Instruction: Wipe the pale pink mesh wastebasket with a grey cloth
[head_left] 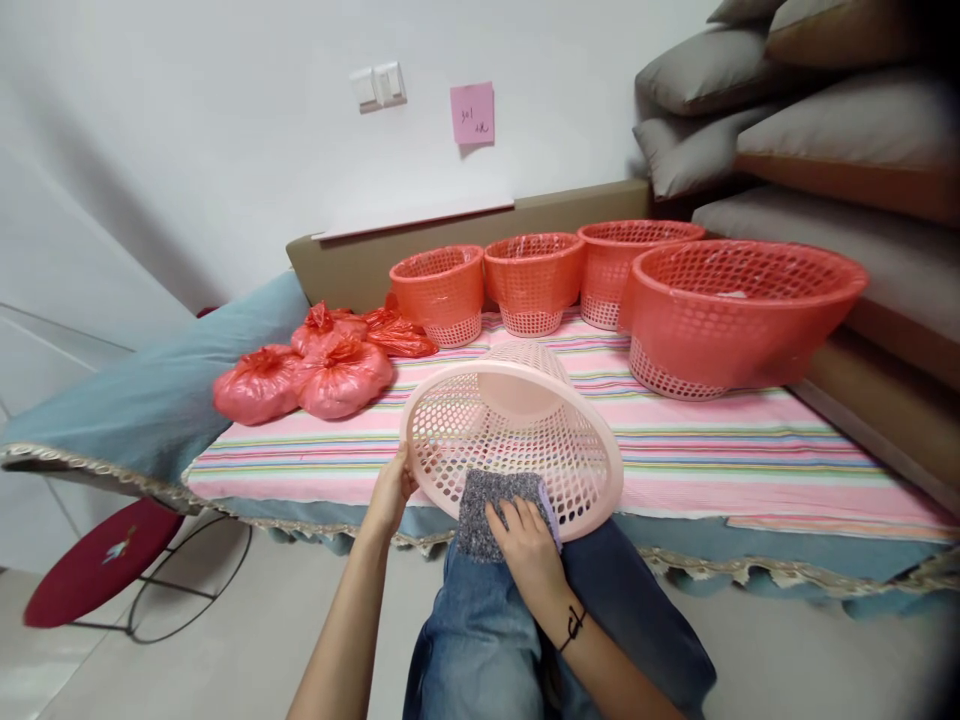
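A pale pink plastic basket (517, 365) with a holed wall lies tipped on its side, its mouth facing me, resting at the sofa edge by my knees. My left hand (394, 488) grips its rim at the left, the fingers partly hidden behind it. A grey speckled cloth (484, 510) with a pale purple edge hangs over the basket's near rim. My right hand (525, 540) is on this cloth, pressing it against the basket's lower inside wall, fingers bent over it.
Several similar baskets lined with red plastic bags (532, 270) stand along the back of the striped sofa cover (360, 470). Knotted red bags (341, 375) sit at left. Grey cushions (840, 150) are piled at right. A dark red stool (105, 560) stands on the floor.
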